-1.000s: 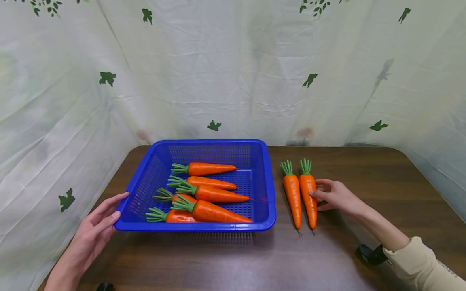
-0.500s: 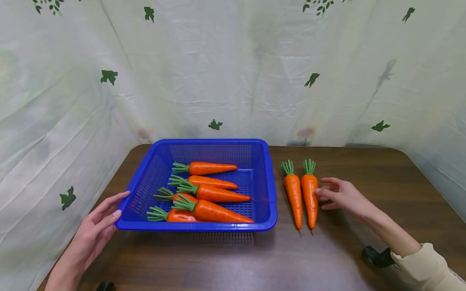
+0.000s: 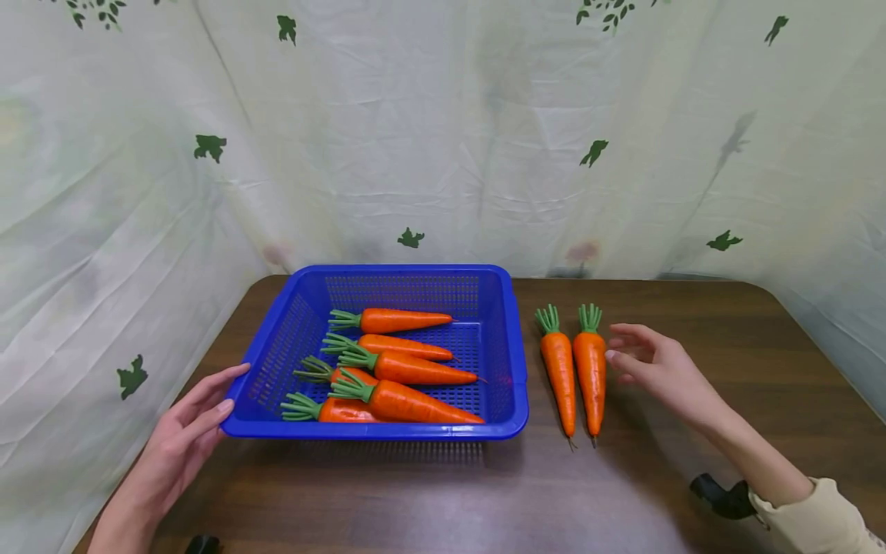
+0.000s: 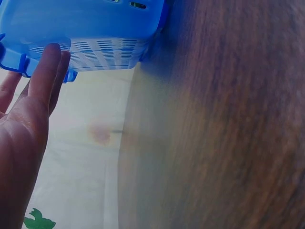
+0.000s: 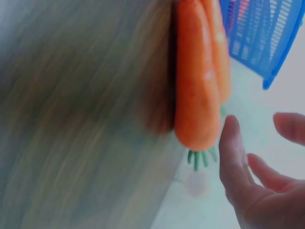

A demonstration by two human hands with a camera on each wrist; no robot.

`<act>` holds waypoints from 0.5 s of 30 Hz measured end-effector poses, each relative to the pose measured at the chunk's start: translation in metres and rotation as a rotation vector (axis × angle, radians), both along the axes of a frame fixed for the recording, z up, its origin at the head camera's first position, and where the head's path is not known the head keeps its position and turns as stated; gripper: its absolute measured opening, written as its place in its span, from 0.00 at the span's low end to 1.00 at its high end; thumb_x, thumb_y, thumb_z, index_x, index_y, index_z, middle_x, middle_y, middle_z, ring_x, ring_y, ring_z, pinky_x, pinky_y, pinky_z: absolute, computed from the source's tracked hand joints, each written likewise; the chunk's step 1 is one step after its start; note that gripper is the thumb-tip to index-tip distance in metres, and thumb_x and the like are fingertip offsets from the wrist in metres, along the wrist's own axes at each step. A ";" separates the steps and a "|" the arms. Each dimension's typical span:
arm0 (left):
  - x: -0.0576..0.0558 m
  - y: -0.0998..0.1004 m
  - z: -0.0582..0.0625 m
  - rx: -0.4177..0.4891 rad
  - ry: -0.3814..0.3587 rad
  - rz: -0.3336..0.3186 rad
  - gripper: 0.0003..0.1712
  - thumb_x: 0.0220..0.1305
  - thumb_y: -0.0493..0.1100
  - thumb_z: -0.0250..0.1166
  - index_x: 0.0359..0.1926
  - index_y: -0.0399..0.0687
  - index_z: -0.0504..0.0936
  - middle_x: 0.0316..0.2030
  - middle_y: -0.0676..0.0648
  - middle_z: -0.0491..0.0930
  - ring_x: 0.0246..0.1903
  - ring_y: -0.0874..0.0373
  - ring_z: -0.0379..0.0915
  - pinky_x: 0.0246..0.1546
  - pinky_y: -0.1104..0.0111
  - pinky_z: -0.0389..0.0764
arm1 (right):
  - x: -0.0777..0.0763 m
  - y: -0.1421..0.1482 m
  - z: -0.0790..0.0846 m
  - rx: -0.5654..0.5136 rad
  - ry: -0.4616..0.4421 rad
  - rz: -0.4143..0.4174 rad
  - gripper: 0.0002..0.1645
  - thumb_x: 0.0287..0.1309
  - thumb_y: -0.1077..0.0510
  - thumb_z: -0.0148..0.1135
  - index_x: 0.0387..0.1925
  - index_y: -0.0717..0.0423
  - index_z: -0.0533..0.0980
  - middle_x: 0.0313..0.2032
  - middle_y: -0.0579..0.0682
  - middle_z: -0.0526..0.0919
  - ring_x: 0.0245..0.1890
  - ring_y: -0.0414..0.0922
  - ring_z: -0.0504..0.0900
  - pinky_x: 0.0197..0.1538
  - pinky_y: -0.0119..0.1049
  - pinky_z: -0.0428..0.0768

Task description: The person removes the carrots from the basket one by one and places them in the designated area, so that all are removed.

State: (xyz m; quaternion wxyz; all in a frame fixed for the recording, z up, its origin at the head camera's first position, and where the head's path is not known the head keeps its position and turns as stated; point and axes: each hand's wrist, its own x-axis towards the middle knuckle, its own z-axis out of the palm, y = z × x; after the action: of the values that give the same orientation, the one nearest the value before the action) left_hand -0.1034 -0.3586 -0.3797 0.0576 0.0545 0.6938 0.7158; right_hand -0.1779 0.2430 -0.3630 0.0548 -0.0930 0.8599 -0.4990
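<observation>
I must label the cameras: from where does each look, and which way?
Head: on the head, forward and down at the blue basket; left hand and right hand show.
Left wrist: on that wrist, facing the basket's outside; left hand shows.
Right wrist: on that wrist, facing two carrots; right hand shows.
Head and right wrist share those carrots.

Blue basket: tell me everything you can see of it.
The blue basket is rectangular and looks like plastic, with a smooth, rolled-out rim, sloping walls pierced by rows of slots and a perforated floor. It sits open side up on the brown table. Six carrots lie inside, some overlapping. The left hand touches its rim near the front left corner.
</observation>
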 end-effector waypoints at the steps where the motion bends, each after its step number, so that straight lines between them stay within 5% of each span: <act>1: 0.000 0.000 0.000 0.002 0.002 0.001 0.27 0.78 0.36 0.45 0.74 0.49 0.59 0.64 0.52 0.65 0.55 0.61 0.74 0.49 0.65 0.80 | 0.001 -0.002 0.001 0.001 0.025 -0.002 0.33 0.68 0.55 0.60 0.68 0.64 0.63 0.57 0.66 0.74 0.49 0.57 0.81 0.42 0.41 0.84; 9: 0.000 0.001 0.000 0.001 0.003 -0.001 0.28 0.78 0.36 0.45 0.75 0.49 0.58 0.64 0.51 0.63 0.56 0.61 0.74 0.50 0.65 0.80 | 0.005 -0.022 0.005 -0.010 0.173 0.113 0.28 0.67 0.56 0.62 0.66 0.53 0.68 0.57 0.54 0.76 0.49 0.43 0.80 0.45 0.35 0.82; 15: 0.000 0.000 0.000 -0.001 -0.002 0.002 0.28 0.78 0.37 0.46 0.75 0.50 0.58 0.65 0.50 0.62 0.56 0.62 0.74 0.50 0.65 0.80 | 0.007 -0.039 0.015 -0.048 0.202 0.177 0.29 0.66 0.56 0.63 0.67 0.47 0.68 0.59 0.48 0.74 0.50 0.48 0.79 0.47 0.35 0.81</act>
State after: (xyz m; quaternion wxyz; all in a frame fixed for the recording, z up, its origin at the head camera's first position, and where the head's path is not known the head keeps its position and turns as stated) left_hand -0.1034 -0.3583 -0.3795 0.0576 0.0528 0.6941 0.7156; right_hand -0.1712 0.2043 -0.3483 0.0094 -0.2194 0.8372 -0.5009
